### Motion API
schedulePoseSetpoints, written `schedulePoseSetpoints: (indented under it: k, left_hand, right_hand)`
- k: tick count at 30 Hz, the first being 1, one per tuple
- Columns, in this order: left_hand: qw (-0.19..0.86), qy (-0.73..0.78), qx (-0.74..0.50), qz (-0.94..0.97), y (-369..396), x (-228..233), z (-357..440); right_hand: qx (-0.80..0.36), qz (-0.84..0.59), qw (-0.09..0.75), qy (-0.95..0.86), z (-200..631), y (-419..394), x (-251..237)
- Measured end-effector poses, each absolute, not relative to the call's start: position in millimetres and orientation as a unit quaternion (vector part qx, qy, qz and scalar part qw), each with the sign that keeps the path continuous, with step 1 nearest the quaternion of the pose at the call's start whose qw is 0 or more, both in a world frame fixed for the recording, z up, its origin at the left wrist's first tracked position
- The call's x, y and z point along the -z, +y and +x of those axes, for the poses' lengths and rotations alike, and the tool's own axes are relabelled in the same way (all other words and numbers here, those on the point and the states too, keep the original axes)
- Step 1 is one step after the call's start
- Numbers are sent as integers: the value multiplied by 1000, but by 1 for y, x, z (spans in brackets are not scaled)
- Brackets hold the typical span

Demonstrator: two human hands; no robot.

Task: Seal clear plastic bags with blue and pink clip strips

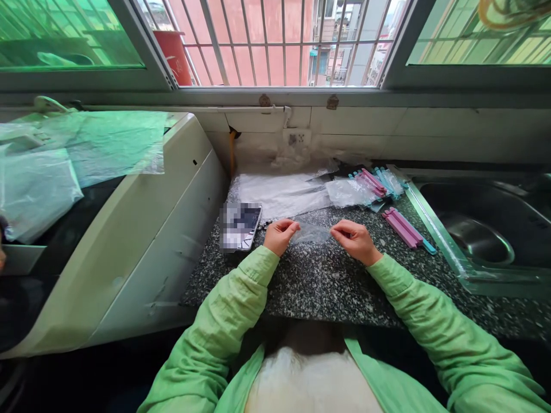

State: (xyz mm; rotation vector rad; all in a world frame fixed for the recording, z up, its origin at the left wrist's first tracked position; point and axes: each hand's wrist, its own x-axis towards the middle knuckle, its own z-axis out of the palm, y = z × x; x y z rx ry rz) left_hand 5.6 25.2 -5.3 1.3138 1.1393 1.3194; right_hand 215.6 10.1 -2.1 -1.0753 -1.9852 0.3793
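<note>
We are pinching a small clear plastic bag between both hands, the left hand gripping its left edge with thumb and fingers closed on it, the right hand gripping the right edge the same way. The bag is hanging stretched just above the speckled bench. A phone is lying just left of the left hand. Pink and blue clips are lying near the right hand, with more bagged clips and plastic sheets behind. A steel sink is sitting at the right.
</note>
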Motion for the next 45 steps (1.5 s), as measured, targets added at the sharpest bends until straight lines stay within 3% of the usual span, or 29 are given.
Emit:
schedulePoseSetpoints:
  k: [5,15,19,26,29,37,45]
  left_hand:
    - [455,463,-539,537,24,3,5]
    - [549,471,-536,437,29,14,3]
    - [541,455,-544,453,27,9,3]
    - [463,422,-532,569,22,4,6]
    - [453,407,-506,610,20,6,6]
    - [399,403,-469,678,19,5,5]
    - [451,461,-480,594,22,6,5]
  right_hand:
    - [-94,-418,418,-801,216,8,0]
    - [145,-358,384,-839,219,1,-6]
    - [87,-399,416,-812,219,4,-3]
    - [-197,-513,491,-676,220,13,4]
    - [-265,-510,506,-643,221,16,5]
    - [-181,-508,502,-676,220,10,1]
    - [-35,-406,450,-794,214,-3,-6]
